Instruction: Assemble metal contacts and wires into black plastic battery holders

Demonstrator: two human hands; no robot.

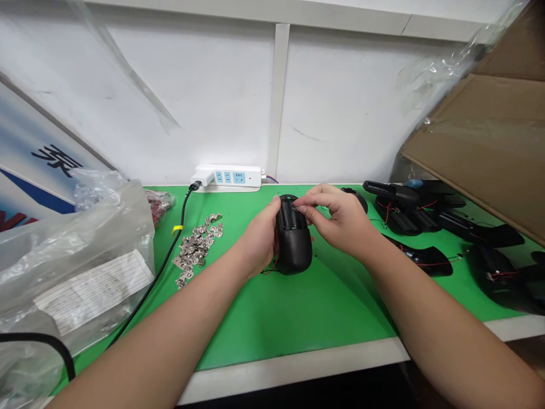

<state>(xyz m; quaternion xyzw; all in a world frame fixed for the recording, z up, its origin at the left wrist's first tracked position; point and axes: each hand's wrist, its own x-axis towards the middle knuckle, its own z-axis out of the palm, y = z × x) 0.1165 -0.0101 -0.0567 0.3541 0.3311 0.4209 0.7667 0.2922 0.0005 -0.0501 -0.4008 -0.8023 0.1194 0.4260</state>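
Note:
My left hand (263,236) is wrapped round the left side of a black plastic housing (294,250), holding it upright just above the green bench. The housing has a rounded lower end and an open slotted compartment in its upper half. At the top of that compartment, the thumb and forefinger of my right hand (330,213) pinch a small shiny metal contact (295,208), mostly covered by the fingertips. A thin red wire hangs by the housing's lower left. To the left lies a loose pile of small metal contact plates (196,245).
A white power strip (238,176) stands against the wall, with a black cable (170,248) running down from it. Plastic bags (106,227) crowd the left. More black housings with red wires (398,213) lie at right, under a leaning cardboard box (489,125).

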